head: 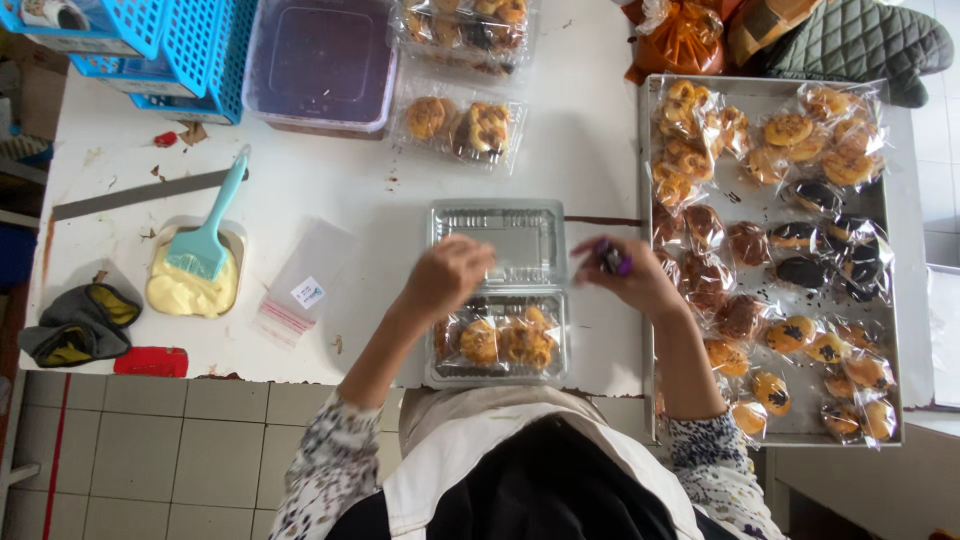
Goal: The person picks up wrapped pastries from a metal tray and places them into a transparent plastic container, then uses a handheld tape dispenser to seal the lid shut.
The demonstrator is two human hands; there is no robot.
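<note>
Centre of frame: open clear clamshell box [497,295] holding wrapped pastries. Left hand [445,276], fingers curled, rests on its lid; right hand [630,275], just right, pinches a small purple object [613,260].

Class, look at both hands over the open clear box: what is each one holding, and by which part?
The right hand pinches a small purple object in its fingertips; which part cannot be told. The left hand rests on the clear box's lid, gripping nothing visible.
</note>
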